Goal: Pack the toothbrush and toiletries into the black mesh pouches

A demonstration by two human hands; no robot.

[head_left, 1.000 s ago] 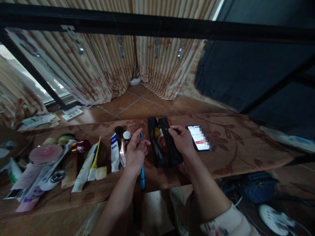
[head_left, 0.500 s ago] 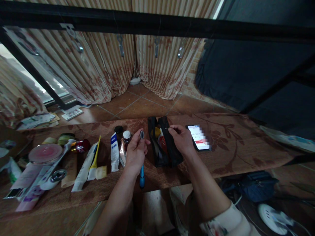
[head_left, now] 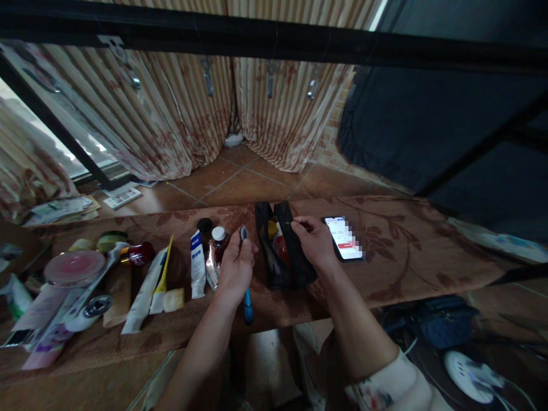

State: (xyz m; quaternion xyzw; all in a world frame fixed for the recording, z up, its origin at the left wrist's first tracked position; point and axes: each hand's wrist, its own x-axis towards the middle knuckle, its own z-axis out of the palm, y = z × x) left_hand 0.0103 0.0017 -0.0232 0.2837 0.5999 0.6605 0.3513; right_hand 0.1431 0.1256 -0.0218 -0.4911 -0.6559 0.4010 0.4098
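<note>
Toothbrush (head_left: 248,308): in the left hand, above the table; bristle head sticks up past the thumb, blue handle runs out below the palm toward the near edge.
Left hand (head_left: 237,261): wrapped around the toothbrush, just beside the pouch; I can't tell if the fingertips touch the mesh.
Right hand (head_left: 314,242): thumb and fingers pinching the right-hand edge of the pouch opening.
Black pouch (head_left: 280,279): on the table between both hands, top open; I see something yellow and something red inside, can't make out more.
Phone (head_left: 338,234): flat, just right of the right hand, screen lit, part pixelated.
Near left: blue-and-white tube (head_left: 197,268) and silver tube (head_left: 211,268) side by side, white-capped bottle (head_left: 220,236) behind the silver one.
Far left: white tube (head_left: 141,297), yellow tube (head_left: 160,294), red jar (head_left: 141,253), pink-lidded tub (head_left: 75,268), more cosmetics crowded together.
Table (head_left: 402,257): brown leaf-patterned cloth on top.
</note>
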